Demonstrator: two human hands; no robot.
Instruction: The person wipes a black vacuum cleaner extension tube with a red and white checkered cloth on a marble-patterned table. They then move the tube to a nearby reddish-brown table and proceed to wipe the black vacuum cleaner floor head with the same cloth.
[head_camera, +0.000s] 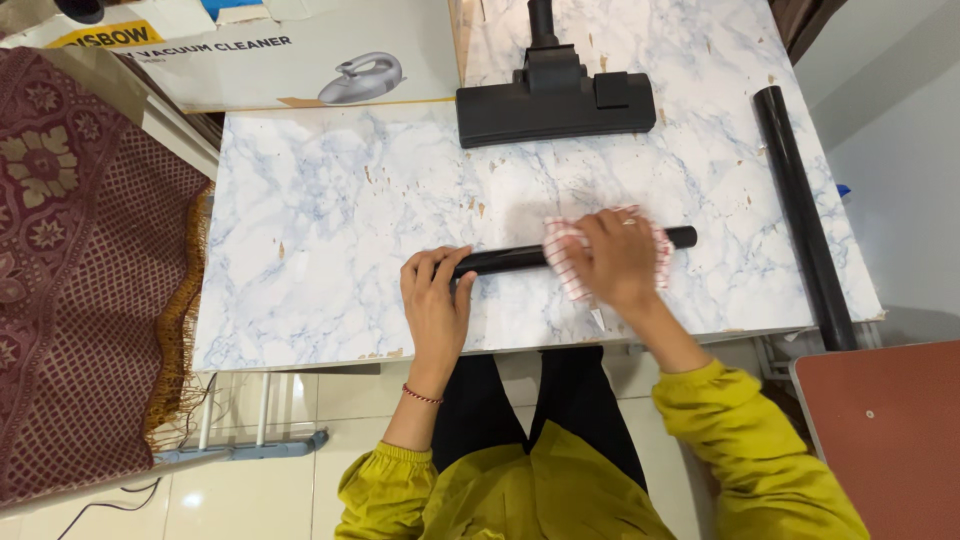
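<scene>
lying near the front edge of the marble table (300, 300), one black tube (505, 258) is gripped by the left hand (436, 305); the right hand (622, 262) presses one striped cloth (562, 262) around it. open room lies left; a second tube (800, 200) rests along the right edge, one floor nozzle (555, 100) behind.

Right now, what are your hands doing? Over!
Left hand gripping one end of the black tube. Right hand pressing a red-checked cloth around it. Tube flat on the marble table. Floor nozzle and second tube lie apart.
</scene>
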